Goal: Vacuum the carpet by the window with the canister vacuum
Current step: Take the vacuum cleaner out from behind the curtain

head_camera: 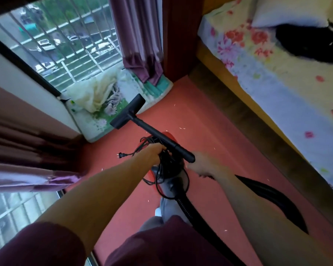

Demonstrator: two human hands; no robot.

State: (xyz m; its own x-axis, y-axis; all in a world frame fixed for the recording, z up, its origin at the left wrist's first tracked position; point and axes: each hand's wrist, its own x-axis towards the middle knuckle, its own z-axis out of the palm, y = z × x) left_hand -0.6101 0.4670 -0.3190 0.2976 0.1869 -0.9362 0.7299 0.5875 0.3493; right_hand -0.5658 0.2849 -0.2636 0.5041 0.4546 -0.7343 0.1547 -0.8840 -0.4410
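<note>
- left hand [153, 153] has its fingers curled tight round the tangled black cord [159, 177] on top of the red canister vacuum [169, 136], with the plug [122, 155] dangling off to the left
- right hand [206, 164] is pretty blurry, but its fingers look wrapped round the grip where the wand [152, 130] meets the hose [188, 210]
- the canister sits between both hands over the red carpet [200, 116]
- the nozzle [128, 112] points at the floral mat [102, 123] under the window [56, 45]
</note>
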